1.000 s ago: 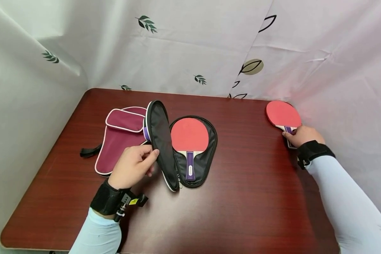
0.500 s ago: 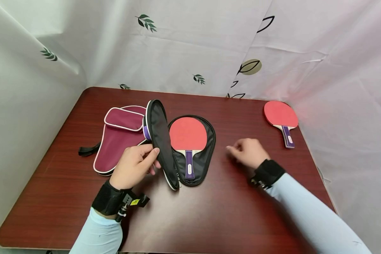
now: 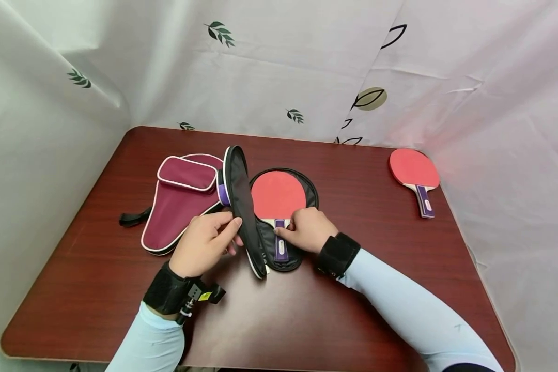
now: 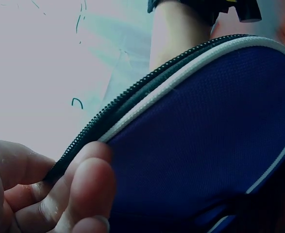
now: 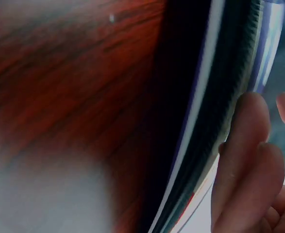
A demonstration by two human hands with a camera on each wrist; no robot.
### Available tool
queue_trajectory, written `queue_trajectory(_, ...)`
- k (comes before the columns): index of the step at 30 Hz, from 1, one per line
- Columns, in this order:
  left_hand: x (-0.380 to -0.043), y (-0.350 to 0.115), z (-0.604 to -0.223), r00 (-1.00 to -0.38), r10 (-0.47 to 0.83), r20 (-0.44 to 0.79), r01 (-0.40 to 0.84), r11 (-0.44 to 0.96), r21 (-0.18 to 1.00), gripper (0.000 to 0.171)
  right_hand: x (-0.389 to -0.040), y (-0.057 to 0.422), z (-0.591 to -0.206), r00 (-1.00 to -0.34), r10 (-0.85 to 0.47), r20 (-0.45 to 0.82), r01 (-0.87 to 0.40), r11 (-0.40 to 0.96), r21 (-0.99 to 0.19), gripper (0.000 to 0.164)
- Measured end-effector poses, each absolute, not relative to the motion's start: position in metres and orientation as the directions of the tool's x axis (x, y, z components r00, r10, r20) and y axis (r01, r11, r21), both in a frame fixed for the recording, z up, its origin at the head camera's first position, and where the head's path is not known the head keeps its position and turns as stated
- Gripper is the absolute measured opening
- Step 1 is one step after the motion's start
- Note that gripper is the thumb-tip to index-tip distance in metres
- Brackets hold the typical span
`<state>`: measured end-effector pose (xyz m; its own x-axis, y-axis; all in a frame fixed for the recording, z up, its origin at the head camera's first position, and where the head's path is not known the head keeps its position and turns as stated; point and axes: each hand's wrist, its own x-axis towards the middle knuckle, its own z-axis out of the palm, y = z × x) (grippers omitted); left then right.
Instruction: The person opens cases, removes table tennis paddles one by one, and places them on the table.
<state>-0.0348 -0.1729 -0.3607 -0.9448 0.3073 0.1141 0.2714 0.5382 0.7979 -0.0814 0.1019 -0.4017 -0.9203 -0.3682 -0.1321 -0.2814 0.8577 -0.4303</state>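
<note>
My left hand (image 3: 206,243) pinches the edge of the raised flap of a paddle case (image 3: 243,206), which stands open and nearly upright. In the left wrist view, thumb and fingers hold the zipper edge beside the case's blue outer cloth (image 4: 205,121) with white piping. A red table tennis paddle (image 3: 278,194) lies face up in the case's black lower half, its purple-and-white handle towards me. My right hand (image 3: 310,230) is at this handle, the thumb on one side and fingers on the other. In the right wrist view, fingertips (image 5: 251,116) touch the handle's side by the zipper.
A second red paddle (image 3: 415,168) lies at the table's far right corner. Left of the open case lies a maroon case (image 3: 181,206) with white piping and a black strap (image 3: 135,217). A white patterned curtain (image 3: 279,67) hangs around the brown table (image 3: 376,310).
My right hand has let go of the paddle at the far right and moved left to the handle of the paddle in the case. My left hand still holds the flap.
</note>
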Motion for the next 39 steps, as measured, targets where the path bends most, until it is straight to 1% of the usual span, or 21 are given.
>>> queue_trajectory(4, -0.035, -0.171, -0.361, -0.940, 0.319, 0.124, 0.288, 0.542, 0.789, 0.033, -0.079, 0.092, -0.405, -0.929, -0.344, -0.137, -0.267, 0.879, -0.394, 0.063)
queue_trajectory(11, -0.036, -0.170, -0.362, -0.934, 0.330, 0.135, 0.304, 0.540, 0.785, 0.034, -0.076, 0.078, -0.411, -0.939, -0.311, -0.148, -0.259, 0.921, -0.292, 0.064)
queue_trajectory(19, -0.036, -0.169, -0.363, -0.932, 0.340, 0.127, 0.304, 0.540, 0.785, 0.033, -0.076, 0.081, -0.412, -0.940, -0.302, -0.160, -0.236, 0.913, -0.333, 0.059)
queue_trajectory(26, -0.035, -0.169, -0.364, -0.926, 0.352, 0.135, 0.318, 0.537, 0.781, 0.035, -0.075, 0.088, -0.414, -0.953, -0.287, -0.099, -0.239, 0.909, -0.342, 0.050)
queue_trajectory(34, -0.033, -0.169, -0.365, -0.926, 0.322, 0.198, 0.351, 0.540, 0.765, 0.040, -0.073, 0.097, -0.413, -0.954, -0.299, -0.025, -0.274, 0.904, -0.327, 0.047)
queue_trajectory(39, -0.032, -0.170, -0.364, -0.921, 0.307, 0.241, 0.377, 0.542, 0.751, 0.040, -0.075, 0.107, -0.407, -0.963, -0.268, -0.003, -0.251, 0.906, -0.340, 0.046)
